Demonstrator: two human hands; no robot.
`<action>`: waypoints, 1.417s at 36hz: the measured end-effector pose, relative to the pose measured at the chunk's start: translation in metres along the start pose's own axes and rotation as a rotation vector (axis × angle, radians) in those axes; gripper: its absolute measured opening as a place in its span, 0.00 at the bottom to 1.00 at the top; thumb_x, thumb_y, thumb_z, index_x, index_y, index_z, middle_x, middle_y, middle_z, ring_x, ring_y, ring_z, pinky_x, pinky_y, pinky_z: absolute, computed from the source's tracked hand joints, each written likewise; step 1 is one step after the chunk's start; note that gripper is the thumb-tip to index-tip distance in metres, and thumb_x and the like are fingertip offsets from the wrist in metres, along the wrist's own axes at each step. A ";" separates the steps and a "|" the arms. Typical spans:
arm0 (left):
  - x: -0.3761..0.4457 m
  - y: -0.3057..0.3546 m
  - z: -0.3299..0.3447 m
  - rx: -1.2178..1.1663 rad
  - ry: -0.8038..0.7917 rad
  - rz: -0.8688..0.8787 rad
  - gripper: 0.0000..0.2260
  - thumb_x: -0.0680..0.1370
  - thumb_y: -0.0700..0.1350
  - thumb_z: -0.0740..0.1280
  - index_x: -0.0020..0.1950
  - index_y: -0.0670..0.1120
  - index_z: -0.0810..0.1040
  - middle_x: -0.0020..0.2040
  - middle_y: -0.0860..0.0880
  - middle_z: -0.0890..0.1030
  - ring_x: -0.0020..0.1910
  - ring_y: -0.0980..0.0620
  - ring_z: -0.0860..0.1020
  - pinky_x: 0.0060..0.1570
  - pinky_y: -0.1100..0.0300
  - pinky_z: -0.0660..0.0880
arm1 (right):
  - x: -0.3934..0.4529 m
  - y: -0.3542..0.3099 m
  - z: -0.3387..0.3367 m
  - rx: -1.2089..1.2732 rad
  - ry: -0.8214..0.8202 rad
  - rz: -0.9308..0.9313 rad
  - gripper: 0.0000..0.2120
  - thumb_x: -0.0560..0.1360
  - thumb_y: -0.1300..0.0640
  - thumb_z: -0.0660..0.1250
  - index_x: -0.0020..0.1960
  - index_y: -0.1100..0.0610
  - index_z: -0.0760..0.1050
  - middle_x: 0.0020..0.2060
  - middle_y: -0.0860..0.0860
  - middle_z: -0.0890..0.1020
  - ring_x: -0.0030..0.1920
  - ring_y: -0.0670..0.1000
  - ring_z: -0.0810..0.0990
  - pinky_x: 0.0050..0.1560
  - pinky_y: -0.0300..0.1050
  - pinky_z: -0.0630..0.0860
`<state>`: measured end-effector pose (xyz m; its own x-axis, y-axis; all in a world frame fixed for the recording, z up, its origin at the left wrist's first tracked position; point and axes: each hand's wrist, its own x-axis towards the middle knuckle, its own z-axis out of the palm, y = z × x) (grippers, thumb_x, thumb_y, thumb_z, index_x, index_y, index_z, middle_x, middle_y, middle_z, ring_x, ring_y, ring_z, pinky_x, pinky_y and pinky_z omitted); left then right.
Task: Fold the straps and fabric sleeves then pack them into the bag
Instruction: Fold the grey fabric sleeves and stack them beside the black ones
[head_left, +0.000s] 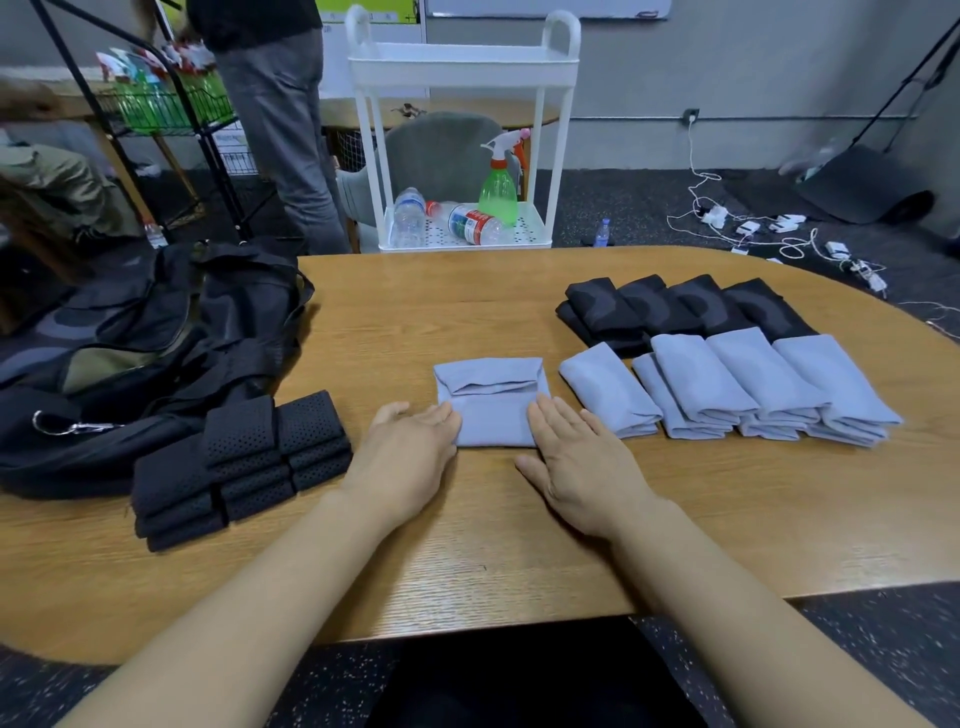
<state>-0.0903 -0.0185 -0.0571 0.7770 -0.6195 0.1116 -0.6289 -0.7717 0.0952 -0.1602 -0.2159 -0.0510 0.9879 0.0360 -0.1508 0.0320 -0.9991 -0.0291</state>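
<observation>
A folded light-blue fabric sleeve (491, 402) lies on the wooden table (467, 545) in front of me. My left hand (410, 457) rests flat at its left edge and my right hand (576, 462) at its right edge, fingers apart, touching the cloth without gripping it. To the right sit several folded light-blue sleeves (737, 389), with several folded black sleeves (685, 306) behind them. A stack of folded black perforated straps (239, 462) sits at the left. The black bag (145, 343) lies open at the table's left end.
Beyond the table's far edge stands a white cart (462, 67) with water bottles and a green spray bottle (498, 187). A person (280, 119) stands at the back left beside a black wire rack. Cables and chargers lie on the floor at right.
</observation>
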 end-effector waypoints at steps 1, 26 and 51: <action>-0.002 0.000 0.002 0.012 0.022 0.014 0.13 0.83 0.43 0.56 0.65 0.46 0.74 0.69 0.49 0.75 0.69 0.52 0.71 0.69 0.57 0.49 | -0.002 0.000 -0.001 -0.010 0.001 0.000 0.31 0.83 0.42 0.44 0.80 0.57 0.40 0.79 0.52 0.44 0.78 0.49 0.41 0.76 0.46 0.41; -0.042 0.017 -0.018 -0.029 0.089 0.274 0.25 0.71 0.57 0.60 0.66 0.49 0.75 0.70 0.49 0.73 0.68 0.50 0.71 0.68 0.56 0.54 | -0.034 -0.007 -0.009 -0.075 0.320 -0.263 0.08 0.64 0.60 0.70 0.38 0.55 0.70 0.41 0.54 0.81 0.45 0.58 0.81 0.39 0.44 0.73; 0.028 0.011 -0.015 -0.410 0.088 -0.435 0.09 0.79 0.49 0.65 0.47 0.44 0.76 0.38 0.47 0.76 0.43 0.43 0.75 0.42 0.53 0.72 | 0.048 0.001 -0.024 0.439 0.231 0.457 0.15 0.80 0.59 0.58 0.34 0.56 0.62 0.30 0.50 0.67 0.30 0.50 0.65 0.29 0.41 0.57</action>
<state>-0.0762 -0.0423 -0.0380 0.9712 -0.2316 0.0562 -0.2263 -0.8222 0.5223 -0.1092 -0.2155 -0.0342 0.8960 -0.4430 -0.0293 -0.4135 -0.8086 -0.4186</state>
